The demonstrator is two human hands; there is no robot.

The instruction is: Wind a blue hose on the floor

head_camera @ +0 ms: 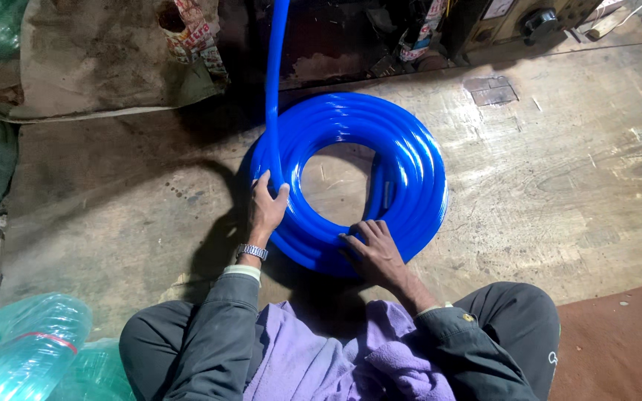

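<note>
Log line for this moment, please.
left hand: grips blue hose coil | right hand: flat on coil | hose tail: runs upward | floor

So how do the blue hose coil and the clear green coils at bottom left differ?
The blue hose coil is opaque and deep blue; the green coils are translucent and pale. The blue one lies flat on the floor, its open centre showing, with a free length rising away from it; the green ones sit at the frame edge, partly cut off. The left hand and right hand touch only the blue coil. Both are glossy coiled tubing.
</note>
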